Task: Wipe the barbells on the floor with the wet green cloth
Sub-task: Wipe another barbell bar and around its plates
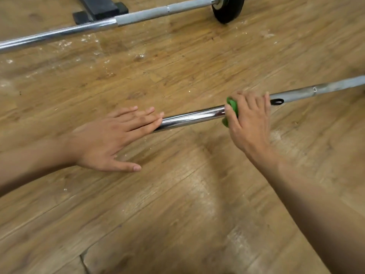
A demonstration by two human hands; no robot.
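Note:
A chrome barbell bar lies on the wooden floor, running from the middle of the view up to the right edge. My right hand grips the green cloth, which is wrapped around the bar; a black loop of the cloth sticks out on the right. My left hand lies flat with straight fingers over the bar's left part, hiding it there. A second barbell lies farther away across the top, with a black plate at its right end.
Black feet of a piece of gym equipment stand behind the far barbell at the top. The wooden floor shows whitish scuffs and dust patches between the two bars and near me.

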